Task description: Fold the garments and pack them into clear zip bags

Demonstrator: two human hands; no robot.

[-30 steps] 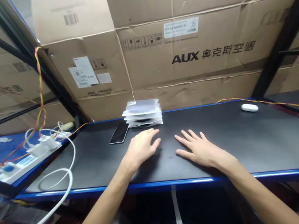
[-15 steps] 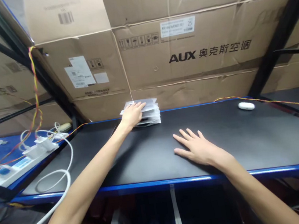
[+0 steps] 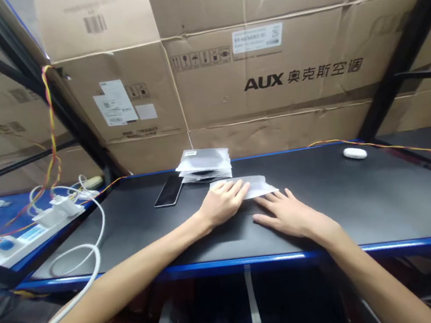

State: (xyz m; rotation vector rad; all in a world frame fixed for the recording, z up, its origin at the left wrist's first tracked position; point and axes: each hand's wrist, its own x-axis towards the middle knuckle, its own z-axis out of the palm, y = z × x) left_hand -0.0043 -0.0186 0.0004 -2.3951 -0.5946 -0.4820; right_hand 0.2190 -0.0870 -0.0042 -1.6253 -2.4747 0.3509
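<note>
My left hand [image 3: 225,203] is closed on one flat, whitish frosted plastic bag [image 3: 258,185], its fingers over the top. Part of the bag is hidden beneath that hand. My right hand [image 3: 287,214] lies open on the black tabletop [image 3: 361,200], fingers spread, the tips by the bag's near right corner. Whether they touch it I cannot tell. Behind my left hand is a stack of similar bags [image 3: 207,160], with a small white label on the top one. A dark smartphone [image 3: 168,191] lies left of the stack.
Cardboard boxes [image 3: 302,90] stand along the back edge. A white cable [image 3: 99,258] loops across the left side from a power strip [image 3: 35,235]. At the right are a small white case [image 3: 355,153] and a thin red-yellow wire [image 3: 389,143]. Black posts [image 3: 395,45] flank the table.
My left hand has come from the stack towards me and to the right, bringing one bag with it. The phone now shows fully. My right hand has hardly moved.
</note>
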